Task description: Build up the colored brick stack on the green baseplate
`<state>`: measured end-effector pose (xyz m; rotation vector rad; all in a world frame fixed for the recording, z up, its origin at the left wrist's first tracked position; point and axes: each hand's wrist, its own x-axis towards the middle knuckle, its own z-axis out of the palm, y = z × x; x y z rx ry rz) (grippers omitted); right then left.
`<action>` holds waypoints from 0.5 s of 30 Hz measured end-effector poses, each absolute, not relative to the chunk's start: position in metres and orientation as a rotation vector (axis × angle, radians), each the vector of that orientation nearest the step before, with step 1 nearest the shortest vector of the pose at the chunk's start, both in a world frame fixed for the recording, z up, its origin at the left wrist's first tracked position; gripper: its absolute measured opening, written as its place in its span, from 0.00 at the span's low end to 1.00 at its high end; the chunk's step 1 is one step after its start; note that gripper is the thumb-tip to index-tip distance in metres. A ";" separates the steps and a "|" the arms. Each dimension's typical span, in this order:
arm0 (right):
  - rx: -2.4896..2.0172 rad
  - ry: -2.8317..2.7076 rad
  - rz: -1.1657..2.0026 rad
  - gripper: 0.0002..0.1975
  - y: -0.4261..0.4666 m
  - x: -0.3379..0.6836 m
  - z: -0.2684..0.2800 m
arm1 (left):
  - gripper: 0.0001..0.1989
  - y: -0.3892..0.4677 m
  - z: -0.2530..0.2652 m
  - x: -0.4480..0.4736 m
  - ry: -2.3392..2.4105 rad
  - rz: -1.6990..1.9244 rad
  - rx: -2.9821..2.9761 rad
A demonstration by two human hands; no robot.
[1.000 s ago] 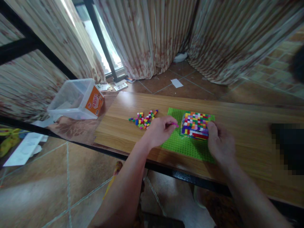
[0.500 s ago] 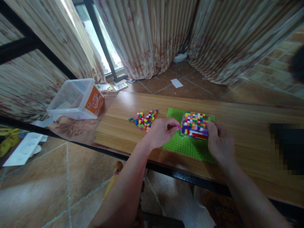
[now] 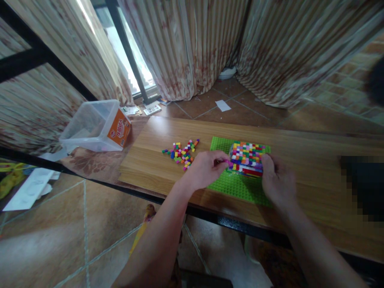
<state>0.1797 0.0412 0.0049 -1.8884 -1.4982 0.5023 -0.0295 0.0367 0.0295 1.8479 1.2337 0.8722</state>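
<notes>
A block of many-coloured toy bricks (image 3: 248, 154) stands on a green baseplate (image 3: 237, 190). My left hand (image 3: 207, 170) pinches a small pink brick (image 3: 228, 162) between thumb and fingertips, right at the block's left front corner. Whether that brick is pressed onto the block I cannot tell. On the other side, my right hand (image 3: 278, 176) grips the block's right end, thumb toward me; its other fingers are mostly hidden behind the hand. Loose bricks (image 3: 180, 153) in mixed colours lie scattered on the wood just left of my left hand.
The wooden board (image 3: 150, 160) lies on a table with a dark front edge. A clear plastic bin (image 3: 87, 140) with an orange label stands at the left end. At the right is a blurred-out dark object (image 3: 364, 184). Curtains (image 3: 186, 48) hang behind.
My left hand has shifted slightly right, bringing the pink brick against the block's left front corner. My right hand keeps its grip on the block's right end.
</notes>
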 end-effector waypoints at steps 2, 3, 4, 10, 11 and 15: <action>-1.887 -1.505 0.509 0.30 0.041 0.180 0.006 | 0.07 0.037 0.029 -0.029 1.228 0.890 1.836; -1.886 -1.505 0.510 0.30 0.041 0.180 0.006 | 0.07 0.037 0.029 -0.029 1.224 0.899 1.833; -1.886 -1.503 0.507 0.29 0.042 0.180 0.006 | 0.07 0.037 0.028 -0.029 1.220 0.907 1.830; -1.890 -1.493 0.495 0.29 0.043 0.180 0.004 | 0.07 0.036 0.028 -0.028 1.201 0.933 1.806; -1.887 -1.487 0.505 0.29 0.042 0.180 0.004 | 0.07 0.036 0.028 -0.028 1.206 0.934 1.806; -1.896 -1.476 0.534 0.28 0.041 0.179 0.008 | 0.06 0.036 0.027 -0.026 1.238 0.922 1.812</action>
